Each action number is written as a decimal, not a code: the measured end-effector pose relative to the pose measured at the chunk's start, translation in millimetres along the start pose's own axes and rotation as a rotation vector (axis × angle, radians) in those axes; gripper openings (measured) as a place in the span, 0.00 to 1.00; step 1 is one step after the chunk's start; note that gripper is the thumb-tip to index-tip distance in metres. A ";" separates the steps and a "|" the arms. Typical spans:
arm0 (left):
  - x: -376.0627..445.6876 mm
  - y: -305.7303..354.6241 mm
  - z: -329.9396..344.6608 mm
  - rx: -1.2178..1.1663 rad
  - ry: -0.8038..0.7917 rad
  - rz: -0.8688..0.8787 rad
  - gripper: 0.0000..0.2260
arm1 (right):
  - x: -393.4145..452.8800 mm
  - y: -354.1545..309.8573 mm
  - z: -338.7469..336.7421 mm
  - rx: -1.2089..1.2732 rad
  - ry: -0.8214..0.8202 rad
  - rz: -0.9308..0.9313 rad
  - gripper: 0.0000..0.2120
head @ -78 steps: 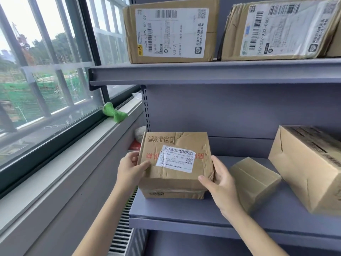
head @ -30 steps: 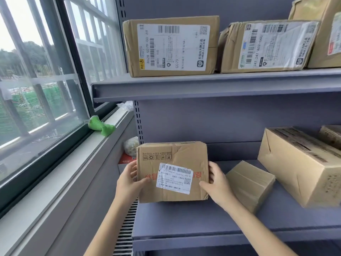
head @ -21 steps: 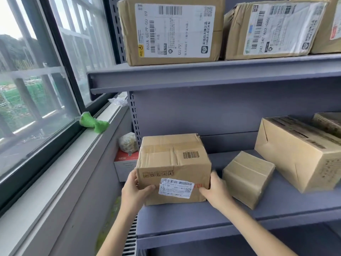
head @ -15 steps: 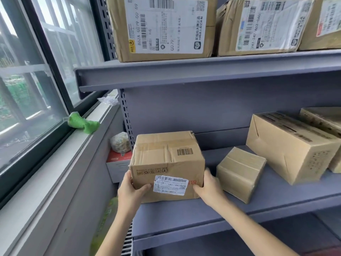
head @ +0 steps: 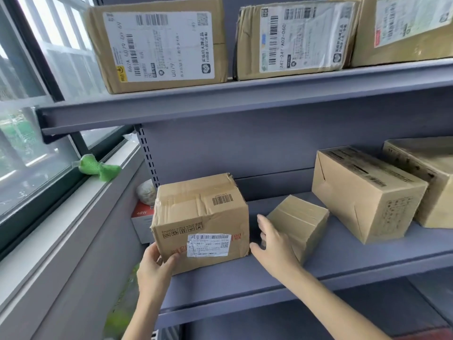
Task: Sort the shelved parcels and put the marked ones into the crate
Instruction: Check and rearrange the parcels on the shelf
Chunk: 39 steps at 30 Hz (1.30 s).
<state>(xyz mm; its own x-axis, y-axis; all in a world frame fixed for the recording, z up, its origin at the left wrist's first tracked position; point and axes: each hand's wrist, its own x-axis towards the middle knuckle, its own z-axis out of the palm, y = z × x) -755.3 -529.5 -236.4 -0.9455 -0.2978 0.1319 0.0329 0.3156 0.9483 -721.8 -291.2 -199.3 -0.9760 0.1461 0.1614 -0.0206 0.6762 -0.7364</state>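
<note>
The labelled parcel is down on the middle shelf now, sitting flat at its left end with the white shipping label facing out. Half a second ago both hands were clamped on its sides; now the right hand has come off, fingers straight and loosely spread, hovering in the gap between this box and the small plain box just beside it. The left hand is the 1 that still has contact: its thumb lies across the lower front face and the fingers wrap behind the left corner, out of sight, so how tightly they curl cannot be told.

A couple of seconds back the parcel was tipped up for a look at its faces; it has since been rolled so the barcode side is on top and set down. That reads as a verdict: this one is going back on the shelf, not into the crate, which is nowhere in view.

The right hand sits close to the small plain box, so that may be the next candidate, though that is only a guess. Further right on the same shelf lean 2 bigger cartons, and 3 labelled parcels line the upper shelf. Plenty left to check.
</note>
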 end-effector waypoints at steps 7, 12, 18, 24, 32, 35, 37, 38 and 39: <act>-40.1 12.9 23.2 0.169 0.264 -0.024 0.29 | -11.9 32.4 -59.8 0.140 0.124 -0.096 0.27; -80.8 45.6 67.7 0.188 0.380 0.101 0.26 | -10.8 72.0 -101.1 0.092 0.178 -0.132 0.25; -125.6 86.0 139.7 0.217 0.229 0.240 0.22 | 1.1 118.7 -126.1 0.089 0.104 -0.100 0.24; -140.9 100.3 196.2 0.265 0.020 0.138 0.25 | 28.8 132.1 -126.1 0.199 -0.047 0.049 0.33; -142.8 97.3 206.2 0.501 -0.333 0.084 0.31 | 25.9 125.3 -131.6 0.603 -0.138 0.255 0.27; -142.9 106.6 198.1 0.224 -0.247 0.134 0.15 | 16.5 114.3 -146.9 0.650 -0.064 0.104 0.25; -146.2 115.0 188.5 0.062 -0.200 0.196 0.15 | 9.1 106.0 -159.4 0.665 -0.042 0.003 0.25; -147.2 119.9 181.9 -0.009 -0.185 0.233 0.14 | 5.8 101.9 -165.8 0.690 -0.030 -0.045 0.25; -147.1 126.2 175.1 -0.051 -0.169 0.278 0.13 | 3.2 97.7 -171.2 0.719 -0.020 -0.087 0.26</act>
<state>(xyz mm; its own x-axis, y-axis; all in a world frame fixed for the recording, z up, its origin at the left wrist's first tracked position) -668.8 -288.1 -186.7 -0.9382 -0.0516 0.3422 0.3096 0.3169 0.8965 -689.9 -101.0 -158.3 -0.9680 0.0951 0.2323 -0.2293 0.0412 -0.9725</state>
